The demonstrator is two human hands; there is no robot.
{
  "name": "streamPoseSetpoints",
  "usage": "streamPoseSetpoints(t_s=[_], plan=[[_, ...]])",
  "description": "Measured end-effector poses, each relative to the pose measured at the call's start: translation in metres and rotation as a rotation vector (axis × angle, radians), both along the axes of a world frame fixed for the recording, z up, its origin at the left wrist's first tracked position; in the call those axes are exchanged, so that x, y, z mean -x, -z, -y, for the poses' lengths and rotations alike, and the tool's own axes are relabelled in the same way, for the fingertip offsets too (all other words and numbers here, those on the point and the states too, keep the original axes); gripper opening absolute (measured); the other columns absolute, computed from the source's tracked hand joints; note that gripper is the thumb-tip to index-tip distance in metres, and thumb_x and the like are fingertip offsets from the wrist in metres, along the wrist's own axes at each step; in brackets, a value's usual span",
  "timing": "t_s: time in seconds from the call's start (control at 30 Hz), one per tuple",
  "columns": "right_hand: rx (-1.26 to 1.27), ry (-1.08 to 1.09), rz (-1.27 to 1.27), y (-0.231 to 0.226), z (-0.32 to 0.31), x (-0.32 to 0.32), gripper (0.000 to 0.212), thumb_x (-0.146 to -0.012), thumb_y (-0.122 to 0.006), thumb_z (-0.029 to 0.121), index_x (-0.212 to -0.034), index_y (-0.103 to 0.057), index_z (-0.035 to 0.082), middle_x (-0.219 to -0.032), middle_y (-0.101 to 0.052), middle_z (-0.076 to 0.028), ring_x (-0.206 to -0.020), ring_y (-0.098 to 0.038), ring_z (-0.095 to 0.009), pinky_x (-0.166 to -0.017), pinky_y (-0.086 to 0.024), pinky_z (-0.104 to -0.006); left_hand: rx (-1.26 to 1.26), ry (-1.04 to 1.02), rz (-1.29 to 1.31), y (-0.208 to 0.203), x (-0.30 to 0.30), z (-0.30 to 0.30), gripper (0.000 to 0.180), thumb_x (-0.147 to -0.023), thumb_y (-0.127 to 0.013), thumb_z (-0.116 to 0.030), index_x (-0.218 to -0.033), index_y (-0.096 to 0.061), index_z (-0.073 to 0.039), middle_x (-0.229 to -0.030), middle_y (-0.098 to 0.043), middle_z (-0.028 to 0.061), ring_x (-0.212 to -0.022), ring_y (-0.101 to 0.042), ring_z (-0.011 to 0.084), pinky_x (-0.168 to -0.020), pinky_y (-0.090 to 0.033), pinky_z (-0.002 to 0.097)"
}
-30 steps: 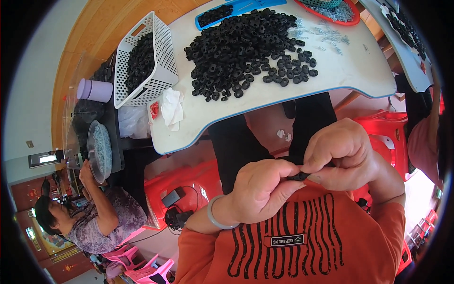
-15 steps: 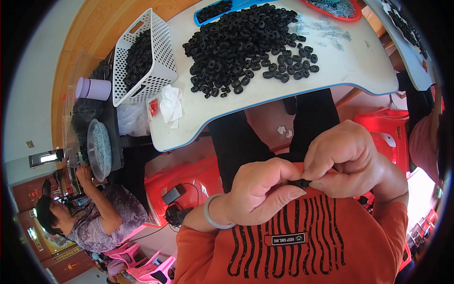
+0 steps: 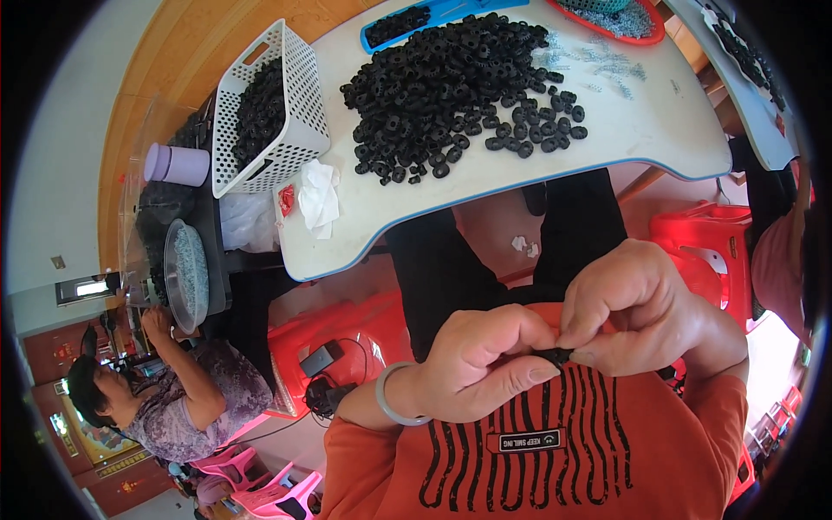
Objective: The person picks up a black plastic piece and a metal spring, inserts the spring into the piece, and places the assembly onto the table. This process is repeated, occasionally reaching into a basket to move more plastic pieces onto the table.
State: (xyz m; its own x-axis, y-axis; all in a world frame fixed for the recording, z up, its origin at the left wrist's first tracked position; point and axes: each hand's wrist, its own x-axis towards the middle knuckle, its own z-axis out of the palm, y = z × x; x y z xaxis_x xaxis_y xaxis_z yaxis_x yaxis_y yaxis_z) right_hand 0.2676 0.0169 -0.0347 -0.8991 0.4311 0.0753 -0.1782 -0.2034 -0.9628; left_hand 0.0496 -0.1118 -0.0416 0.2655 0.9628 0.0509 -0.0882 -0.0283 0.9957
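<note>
Close in front of my orange shirt, both hands are pinched together. Between the thumb and forefinger of my left hand sits a small black plastic part, mostly hidden by the fingers. My right hand meets it from the other side, its thumb and forefinger closed at the part's edge. Whether the right fingertips also hold a tiny piece cannot be made out. On the table beyond my knees lies a big heap of similar black parts, with several loose ones spread at its right.
A white perforated basket of black parts stands at the table's left, near crumpled tissue. Pale spring-like pieces lie by a red tray. A co-worker sits left beside a clear bowl. Red stools flank me.
My hands sit slightly lower, and the right fingers have shifted a little, showing more of the black part. Both hands stay pinched together. The whole view has tilted slightly.
</note>
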Motion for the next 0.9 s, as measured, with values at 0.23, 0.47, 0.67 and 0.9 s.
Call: streamPoseSetpoints(t_s=[0.23, 0.47, 0.67, 0.9], plan=[[-0.258, 0.069, 0.033, 0.002, 0.007, 0.003, 0.016, -0.084, -0.073, -0.013, -0.081, -0.068, 0.003, -0.072, -0.064, -0.008, -0.061, -0.065, -0.021, -0.055, -0.046, -0.0317, 0.064, -0.061, 0.063, 0.002, 0.001, 0.005, 0.018, -0.105, -0.077, -0.013, -0.109, -0.067, 0.001, -0.073, -0.063, 0.0067, -0.057, -0.057, 0.0168, -0.056, -0.043, 0.0287], [-0.373, 0.111, 0.010, 0.003, 0.004, 0.010, 0.019, -0.081, -0.074, -0.011, -0.082, -0.066, 0.006, -0.071, -0.062, -0.009, -0.063, -0.065, -0.031, -0.056, -0.050, -0.0375, -0.293, -0.180, -0.365, 0.005, -0.001, 0.003, 0.020, -0.101, -0.083, -0.010, -0.109, -0.071, 0.004, -0.090, -0.075, 0.0097, -0.071, -0.072, 0.0141, -0.064, -0.055, 0.0265], [-0.463, 0.183, 0.027, 0.008, 0.000, 0.005, 0.013, -0.086, -0.075, -0.005, -0.088, -0.066, 0.005, -0.077, -0.065, -0.011, -0.069, -0.068, -0.035, -0.061, -0.053, -0.0408, -0.108, -0.335, -0.357, 0.012, -0.021, 0.011, 0.016, -0.103, -0.079, -0.007, -0.107, -0.069, 0.003, -0.090, -0.076, 0.0071, -0.073, -0.070, 0.0103, -0.067, -0.055, 0.0248], [-0.313, 0.027, 0.098, -0.023, -0.015, -0.016, 0.008, -0.090, -0.073, -0.004, -0.086, -0.070, 0.002, -0.080, -0.072, -0.010, -0.073, -0.074, -0.023, -0.065, -0.056, -0.0345, 0.015, -0.122, -0.102, -0.015, -0.018, -0.005, 0.013, -0.106, -0.075, -0.011, -0.107, -0.069, 0.001, -0.076, -0.070, 0.0019, -0.064, -0.064, 0.0087, -0.062, -0.049, 0.0249]])
